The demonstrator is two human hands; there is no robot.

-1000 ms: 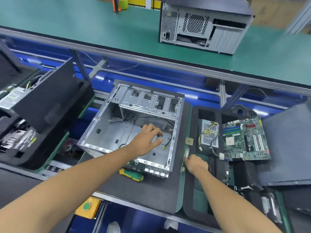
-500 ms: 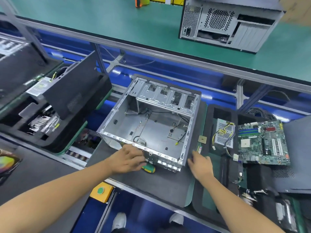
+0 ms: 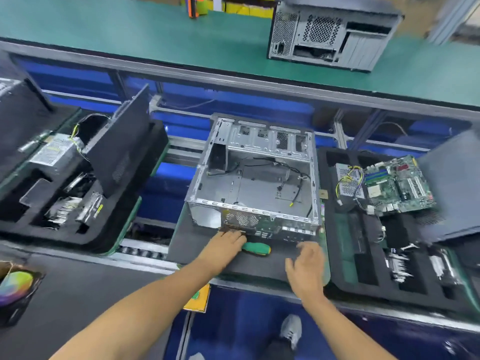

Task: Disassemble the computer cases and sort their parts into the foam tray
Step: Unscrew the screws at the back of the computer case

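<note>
An open silver computer case [image 3: 254, 183] lies on a dark mat [image 3: 197, 245], stripped to loose cables inside. My left hand [image 3: 226, 245] rests on the mat at the case's front edge, its fingertips against the lower rim. It covers one end of a green and yellow screwdriver [image 3: 257, 248]; the grip is hidden. My right hand [image 3: 306, 268] hovers with spread fingers in front of the case's right corner, holding nothing. The black foam tray [image 3: 337, 255] to the right holds a green motherboard [image 3: 400, 188], a cabled power supply [image 3: 348, 183] and other parts.
A second foam tray [image 3: 145, 203] on the left carries a power supply [image 3: 54, 154] and a leaning black panel [image 3: 122, 144]. Another case [image 3: 330, 35] stands on the green belt behind. A grey side panel [image 3: 457, 185] leans at the right. A small chip [image 3: 322, 194] lies beside the case.
My left hand came out of the case down to its front edge by the screwdriver. My right hand left the tray's edge and moved in front of the case.
</note>
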